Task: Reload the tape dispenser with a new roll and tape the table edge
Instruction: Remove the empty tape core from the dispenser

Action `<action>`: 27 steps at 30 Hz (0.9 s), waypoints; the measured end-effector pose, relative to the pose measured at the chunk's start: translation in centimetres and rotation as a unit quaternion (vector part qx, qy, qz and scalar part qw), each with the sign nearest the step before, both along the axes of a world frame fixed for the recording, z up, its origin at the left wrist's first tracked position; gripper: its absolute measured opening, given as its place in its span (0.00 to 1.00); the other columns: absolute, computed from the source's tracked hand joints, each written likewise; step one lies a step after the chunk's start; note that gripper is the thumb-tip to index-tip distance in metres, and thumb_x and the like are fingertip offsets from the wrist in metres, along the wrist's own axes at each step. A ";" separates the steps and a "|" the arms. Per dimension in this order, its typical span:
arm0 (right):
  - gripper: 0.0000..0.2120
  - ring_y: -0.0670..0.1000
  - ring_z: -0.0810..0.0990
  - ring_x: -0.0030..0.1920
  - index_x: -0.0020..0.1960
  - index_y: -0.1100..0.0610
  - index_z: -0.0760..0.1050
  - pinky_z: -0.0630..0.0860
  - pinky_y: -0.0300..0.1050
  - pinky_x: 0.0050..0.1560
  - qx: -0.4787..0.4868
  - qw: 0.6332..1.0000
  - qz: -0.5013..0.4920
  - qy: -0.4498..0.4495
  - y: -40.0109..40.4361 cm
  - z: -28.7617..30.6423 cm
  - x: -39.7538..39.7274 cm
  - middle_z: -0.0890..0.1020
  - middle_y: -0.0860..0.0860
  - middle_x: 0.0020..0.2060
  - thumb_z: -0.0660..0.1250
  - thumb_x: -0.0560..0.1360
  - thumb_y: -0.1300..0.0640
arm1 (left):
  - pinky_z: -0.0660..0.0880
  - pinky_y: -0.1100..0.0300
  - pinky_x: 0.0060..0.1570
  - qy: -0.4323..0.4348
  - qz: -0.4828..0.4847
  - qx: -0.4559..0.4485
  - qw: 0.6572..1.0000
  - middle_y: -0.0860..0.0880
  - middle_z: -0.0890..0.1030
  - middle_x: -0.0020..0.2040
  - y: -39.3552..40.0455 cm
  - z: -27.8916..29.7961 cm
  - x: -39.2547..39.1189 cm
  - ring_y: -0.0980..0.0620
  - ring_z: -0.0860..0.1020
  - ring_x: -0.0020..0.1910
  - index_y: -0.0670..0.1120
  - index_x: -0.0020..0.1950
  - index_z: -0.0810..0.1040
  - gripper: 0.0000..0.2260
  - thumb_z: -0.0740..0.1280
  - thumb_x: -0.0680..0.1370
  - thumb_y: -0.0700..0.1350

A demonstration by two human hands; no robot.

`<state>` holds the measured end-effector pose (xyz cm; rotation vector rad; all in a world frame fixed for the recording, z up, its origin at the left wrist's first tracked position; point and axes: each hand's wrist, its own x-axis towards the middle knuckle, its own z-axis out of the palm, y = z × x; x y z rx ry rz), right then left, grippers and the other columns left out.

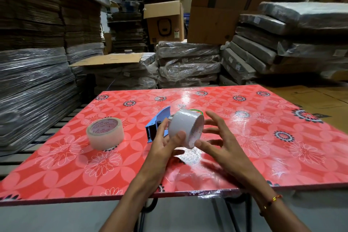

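Red worktop [244,147]: glossy floral cover; near edge carries a patch of clear tape right of centre
White roll [185,128]: tape roll lifted above the worktop's middle, tilted, printed core facing right and near; a loose clear strip hangs below it toward the worktop
Left hand [163,145]: fingers closed round the white roll, thumb on its near face, other fingers behind it
Right hand [218,141]: fingers spread wide, holding nothing; thumb tip just beside the roll's lower right rim; whether it touches, cannot tell
Blue dispenser [158,126]: lies on the worktop just behind the left hand, partly hidden by it and the roll
Clear roll [105,131]: flat on the worktop, left of the dispenser, apart from it; red print on the core
Wrist: red and yellow thread band [271,201] on the right arm
Surroundings: shrink-wrapped stacks [188,64] and cardboard boxes [165,22] beyond the far edge
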<state>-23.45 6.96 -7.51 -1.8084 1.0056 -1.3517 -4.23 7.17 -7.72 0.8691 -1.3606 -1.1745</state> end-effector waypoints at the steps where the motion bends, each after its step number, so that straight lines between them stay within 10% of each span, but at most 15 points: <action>1: 0.39 0.44 0.77 0.63 0.73 0.33 0.63 0.81 0.45 0.55 -0.012 1.000 -0.002 0.016 -0.1 -0.1 0.0 0.75 0.36 0.64 0.79 0.69 0.43 | 0.75 0.46 0.52 0.004 0.000 0.016 1.000 0.42 0.83 0.60 0.0 0.1 -0.1 0.43 0.82 0.51 0.55 0.73 0.68 0.34 0.69 0.71 0.64; 10: 0.48 0.40 0.74 0.66 0.78 0.35 0.54 0.77 0.41 0.59 -0.062 0.994 0.005 0.094 -0.1 0.0 0.2 0.69 0.38 0.71 0.78 0.67 0.41 | 0.77 0.46 0.55 0.057 -0.057 0.056 0.995 0.33 0.81 0.61 0.4 0.7 -0.2 0.36 0.81 0.54 0.51 0.70 0.74 0.28 0.62 0.76 0.65; 20: 0.45 0.41 0.70 0.70 0.77 0.43 0.60 0.77 0.52 0.64 -0.089 0.984 -0.021 0.155 -0.3 -0.3 0.3 0.66 0.34 0.71 0.80 0.68 0.43 | 0.77 0.70 0.45 -0.056 0.066 -0.059 0.994 0.56 0.73 0.67 0.8 -0.1 -0.3 0.68 0.80 0.54 0.59 0.79 0.53 0.47 0.76 0.71 0.32; 27: 0.40 0.38 0.72 0.69 0.74 0.35 0.62 0.79 0.52 0.64 -0.023 0.994 0.000 0.110 0.1 0.0 0.1 0.70 0.35 0.71 0.80 0.69 0.47 | 0.72 0.71 0.60 -0.168 0.087 -0.097 0.977 0.64 0.72 0.68 1.7 0.5 -0.6 0.67 0.73 0.66 0.66 0.78 0.50 0.50 0.76 0.64 0.53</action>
